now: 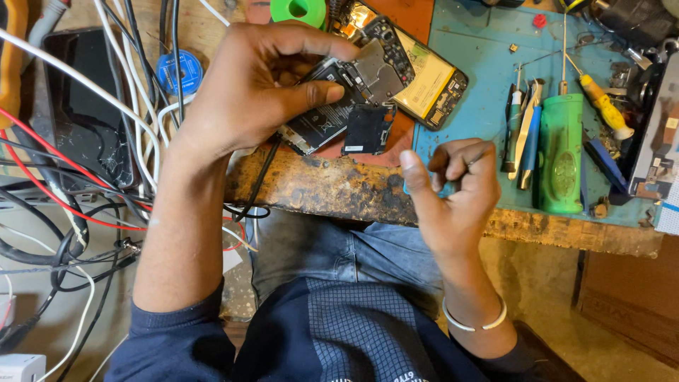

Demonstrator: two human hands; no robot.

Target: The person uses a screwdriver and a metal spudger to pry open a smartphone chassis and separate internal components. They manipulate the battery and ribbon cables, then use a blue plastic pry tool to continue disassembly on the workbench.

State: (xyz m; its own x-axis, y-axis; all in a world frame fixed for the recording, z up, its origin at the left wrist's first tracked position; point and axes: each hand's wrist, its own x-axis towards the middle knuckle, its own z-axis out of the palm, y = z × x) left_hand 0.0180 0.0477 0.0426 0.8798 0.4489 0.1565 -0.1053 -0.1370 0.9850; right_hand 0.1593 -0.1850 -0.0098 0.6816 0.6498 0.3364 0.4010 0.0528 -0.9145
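Note:
My left hand (pixel 262 85) grips an opened black phone (pixel 329 120) by its left end, thumb on top, holding it tilted over the bench edge. Its battery and metal shield are exposed, and a black square cover piece (pixel 368 131) lies against its lower side. Just beyond it rests a second opened phone (pixel 424 81) with a yellow battery. My right hand (pixel 456 191) hovers at the front edge of the bench to the right of the phone, fingers curled closed and thumb raised. I cannot see anything inside it.
A blue mat (pixel 481 106) carries tweezers (pixel 527 131), a green cylindrical tool (pixel 561 152) and a yellow-handled screwdriver (pixel 605 106). A cracked dark screen (pixel 88 106), a blue round tin (pixel 178 72) and tangled cables (pixel 85 212) crowd the left. A green ring (pixel 298 10) sits at the back.

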